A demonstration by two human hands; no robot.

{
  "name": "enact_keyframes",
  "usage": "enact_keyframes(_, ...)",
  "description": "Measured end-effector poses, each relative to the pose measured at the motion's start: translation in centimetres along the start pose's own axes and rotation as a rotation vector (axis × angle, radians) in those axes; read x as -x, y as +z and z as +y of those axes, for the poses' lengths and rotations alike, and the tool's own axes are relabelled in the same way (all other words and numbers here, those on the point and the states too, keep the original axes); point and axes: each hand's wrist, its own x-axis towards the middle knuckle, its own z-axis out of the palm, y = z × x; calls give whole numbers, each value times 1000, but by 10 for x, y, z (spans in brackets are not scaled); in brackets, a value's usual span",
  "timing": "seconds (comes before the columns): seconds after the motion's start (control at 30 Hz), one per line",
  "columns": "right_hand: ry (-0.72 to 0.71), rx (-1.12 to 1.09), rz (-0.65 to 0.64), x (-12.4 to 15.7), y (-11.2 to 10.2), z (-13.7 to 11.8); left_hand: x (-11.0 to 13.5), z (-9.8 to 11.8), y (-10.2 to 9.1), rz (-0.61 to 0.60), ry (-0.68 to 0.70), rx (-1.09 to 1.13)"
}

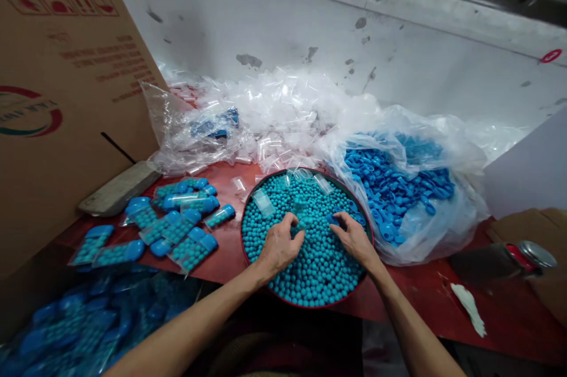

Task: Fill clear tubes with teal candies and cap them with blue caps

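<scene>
A round tray (370, 239) full of small turquoise balls (310, 273) is in front of me. Over it, my left hand (280, 242) pinches a small clear plastic container (303, 216), which is hard to make out against the balls. Thumb and fingers of my right hand (354, 238) hold a blue cap (333, 220), a little to the right of the container. Several loose clear containers (264, 203) lie on the balls. A few more blue caps (357, 215) rest at the tray's right side.
Filled, blue-capped containers (195, 250) lie left on the red table (225, 179), with more below its edge. Behind is a heap of clear containers (283, 99). An open bag of blue caps (394, 182) stands right, near a jar (500, 259). A cardboard box (75, 70) rises left.
</scene>
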Motion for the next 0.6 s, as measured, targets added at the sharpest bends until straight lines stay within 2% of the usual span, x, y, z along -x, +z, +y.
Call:
enact_keyframes(0.13,-83,-116,-65,0,3,-7,-7,-7,5,-9,16,179)
enact_keyframes(0.27,-77,-174,-56,0,7,-17,-11,-12,8,-104,25,403)
enact_keyframes(0.4,-152,-201,-107,3,6,-34,-12,-11,7,-192,24,521)
enact_keyframes(0.5,-188,-120,-133,7,3,-42,-12,-12,5,-235,-30,533)
enact_keyframes(0.6,-215,93,-75,12,-4,-41,-12,-16,7,-295,-148,595)
